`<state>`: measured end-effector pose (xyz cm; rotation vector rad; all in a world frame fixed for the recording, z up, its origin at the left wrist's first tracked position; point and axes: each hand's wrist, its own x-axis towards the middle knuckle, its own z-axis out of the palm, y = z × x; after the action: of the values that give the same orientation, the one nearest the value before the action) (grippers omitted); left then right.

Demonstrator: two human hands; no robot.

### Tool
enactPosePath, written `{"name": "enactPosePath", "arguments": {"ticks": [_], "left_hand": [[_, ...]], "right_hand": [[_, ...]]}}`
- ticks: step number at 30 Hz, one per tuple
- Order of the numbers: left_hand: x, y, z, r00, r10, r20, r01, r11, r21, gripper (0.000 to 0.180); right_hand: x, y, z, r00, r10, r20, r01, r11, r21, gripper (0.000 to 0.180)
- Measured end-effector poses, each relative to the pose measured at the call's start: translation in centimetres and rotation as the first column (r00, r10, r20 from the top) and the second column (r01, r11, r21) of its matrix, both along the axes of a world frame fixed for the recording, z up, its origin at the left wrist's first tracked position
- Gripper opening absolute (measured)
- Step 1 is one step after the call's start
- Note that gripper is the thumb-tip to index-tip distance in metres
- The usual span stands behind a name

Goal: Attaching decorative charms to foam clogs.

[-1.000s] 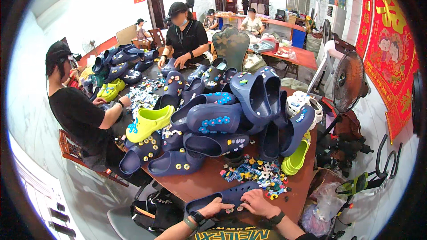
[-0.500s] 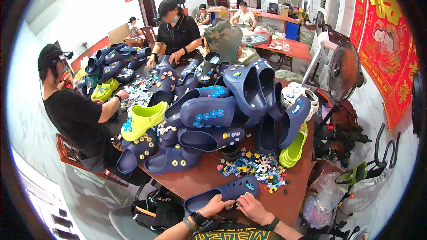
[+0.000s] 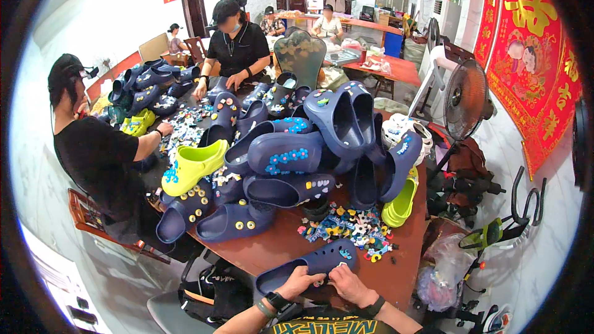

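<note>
A navy clog (image 3: 283,273) lies at the table's near edge, its toe to the right, with a blue charm on the toe. My left hand (image 3: 299,283) is closed on the clog's near side, thumb pointing right. My right hand (image 3: 348,286) is beside it, fingers pinched together against the near side of the toe. Something small and pale shows by its fingertips, too small to make out. Beyond the clog lies a loose pile of colourful shoe charms (image 3: 356,227).
A heap of navy clogs (image 3: 286,153) fills the table's middle, with lime clogs (image 3: 197,166) and white clogs (image 3: 401,128) among them. Two co-workers in black stand at the left and far sides. A floor fan (image 3: 465,100) stands right of the brown table (image 3: 244,258).
The view has turned slightly to the right, so the surroundings sit further left. My hands stay on the same clog, with the fingers only slightly shifted.
</note>
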<state>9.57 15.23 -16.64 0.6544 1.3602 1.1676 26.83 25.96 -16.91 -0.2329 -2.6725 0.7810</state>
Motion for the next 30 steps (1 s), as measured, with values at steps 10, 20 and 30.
{"name": "enactPosePath", "arguments": {"ticks": [10,20,30], "left_hand": [[0.1,0.3,-0.4,0.991,-0.012,-0.136,0.015,1.0,0.02,0.021],[-0.5,0.3,-1.2,0.99,-0.002,0.139,0.009,0.999,-0.052,0.024],[-1.1,0.4,-2.0,0.997,-0.065,-0.037,0.062,0.995,-0.073,0.028]], "right_hand": [[-0.5,-0.9,0.9,0.991,-0.121,-0.052,0.119,0.992,-0.042,0.023],[-0.4,1.2,0.2,0.998,0.004,-0.064,-0.018,0.973,-0.231,0.019],[1.1,1.2,1.6,0.991,-0.125,-0.056,0.073,0.832,-0.55,0.014]]}}
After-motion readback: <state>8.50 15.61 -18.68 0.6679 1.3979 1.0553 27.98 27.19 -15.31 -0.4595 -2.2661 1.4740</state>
